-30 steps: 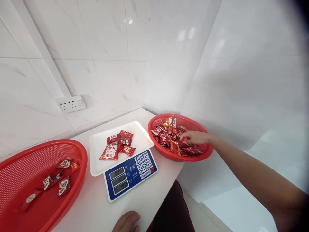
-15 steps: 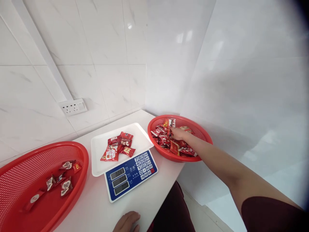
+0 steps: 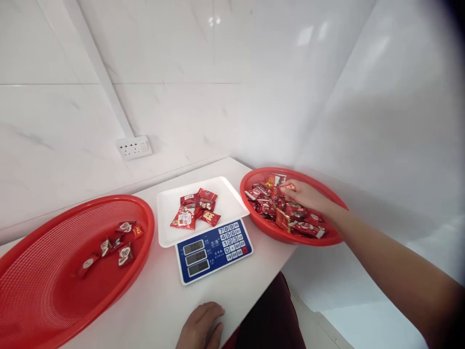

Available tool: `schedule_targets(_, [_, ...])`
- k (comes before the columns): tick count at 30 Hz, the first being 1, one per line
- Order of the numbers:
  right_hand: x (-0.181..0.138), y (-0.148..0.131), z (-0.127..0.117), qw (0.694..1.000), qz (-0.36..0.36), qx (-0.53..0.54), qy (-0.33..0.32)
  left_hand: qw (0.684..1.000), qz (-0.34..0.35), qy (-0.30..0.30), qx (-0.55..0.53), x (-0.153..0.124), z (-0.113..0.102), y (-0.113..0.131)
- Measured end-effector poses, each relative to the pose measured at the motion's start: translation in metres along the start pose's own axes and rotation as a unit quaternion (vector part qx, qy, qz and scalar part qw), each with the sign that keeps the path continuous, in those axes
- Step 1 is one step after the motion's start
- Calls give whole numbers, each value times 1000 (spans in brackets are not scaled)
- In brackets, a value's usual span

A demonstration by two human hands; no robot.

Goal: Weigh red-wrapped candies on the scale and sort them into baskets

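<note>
My right hand (image 3: 304, 194) is over the right red basket (image 3: 250, 220), its fingers pinched on a small red-wrapped candy (image 3: 288, 186). Beneath it lies a pile of mostly red wrapped candies (image 3: 267, 207), some with gold or white parts. On the table edge below the scale rests my left hand (image 3: 201, 325), holding nothing, with fingers loosely bent and the thumb apart. A digital scale (image 3: 214, 254) with a blue keypad panel stands between the two baskets. Several red candy packets (image 3: 196, 209) are heaped on its white tray (image 3: 167, 228).
At the left is a larger red basket (image 3: 147, 247) with several brown and red candies (image 3: 125, 254) inside. The white table (image 3: 152, 310) meets tiled walls in the corner. A power socket (image 3: 134, 148) is fixed to the wall behind.
My right hand has risen slightly from the pile, and a red candy now shows between its fingers. The view has shifted, so the things appear further right. The left hand stays on the table.
</note>
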State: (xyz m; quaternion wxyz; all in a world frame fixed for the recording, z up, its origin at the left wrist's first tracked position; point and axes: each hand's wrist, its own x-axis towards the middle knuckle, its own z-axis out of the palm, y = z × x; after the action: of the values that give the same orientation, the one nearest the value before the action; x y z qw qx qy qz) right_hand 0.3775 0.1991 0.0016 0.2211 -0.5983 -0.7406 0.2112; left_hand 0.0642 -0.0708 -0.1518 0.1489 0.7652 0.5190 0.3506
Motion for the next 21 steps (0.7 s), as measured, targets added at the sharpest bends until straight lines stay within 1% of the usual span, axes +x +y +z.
schedule_targets(2, [-4, -21, 6, 999, -20, -24, 15, 999, -10, -32, -8, 3, -6, 5])
schedule_targets(5, [-7, -54, 18, 996, -57, -56, 29, 998, -46, -40, -22, 4, -10, 12])
schedule_targets(7, [-7, -75, 30, 995, -83, -58, 19, 996, -63, -45, -33, 4, -11, 15])
schedule_targets(9, [-6, -91, 46, 993, -107, -57, -5, 995, -73, -56, -44, 4, -12, 18])
schedule_targets(12, [-1, -107, 72, 986, -137, -79, -48, 993, -85, -65, -58, 4, -15, 20])
schedule_targets(15, [7, -117, 94, 977, -171, -111, -66, 991, -96, -68, -64, 3, -16, 20])
schedule_targets(18, [14, -129, 107, 966, -219, -125, -60, 990, -98, -75, -64, 3, -16, 20])
schedule_targets(21, [21, -143, 119, 955, -248, -146, -75, 989, -102, -83, -67, 4, -17, 21])
